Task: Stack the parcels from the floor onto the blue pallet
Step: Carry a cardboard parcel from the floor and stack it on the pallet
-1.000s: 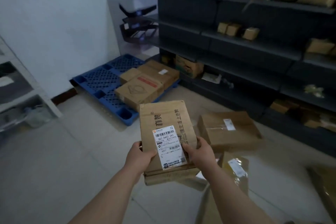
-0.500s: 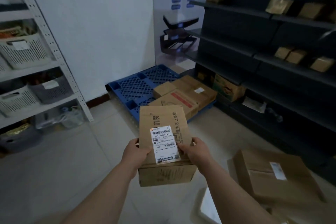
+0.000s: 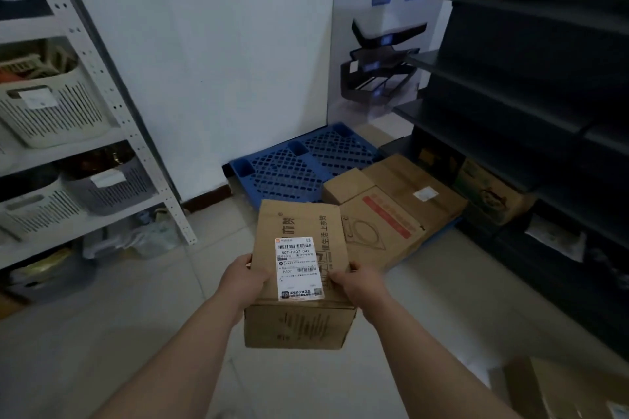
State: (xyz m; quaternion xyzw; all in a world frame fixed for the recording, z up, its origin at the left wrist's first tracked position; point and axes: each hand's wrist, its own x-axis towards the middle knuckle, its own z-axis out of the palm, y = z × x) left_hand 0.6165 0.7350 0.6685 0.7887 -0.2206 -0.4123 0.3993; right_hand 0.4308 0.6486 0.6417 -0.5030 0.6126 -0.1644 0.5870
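Fingers of my left hand (image 3: 243,277) and right hand (image 3: 357,282) curl round opposite sides of a labelled cardboard parcel (image 3: 296,221), which I hold in the air above the tiled floor (image 3: 102,333), just short of the blue pallet (image 3: 289,170) where other brown parcels (image 3: 391,211) lie beside the dark shelving (image 3: 510,85).

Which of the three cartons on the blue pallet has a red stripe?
The front carton, nearest the held parcel; the small carton behind it is plain and the long carton bears only a white label.
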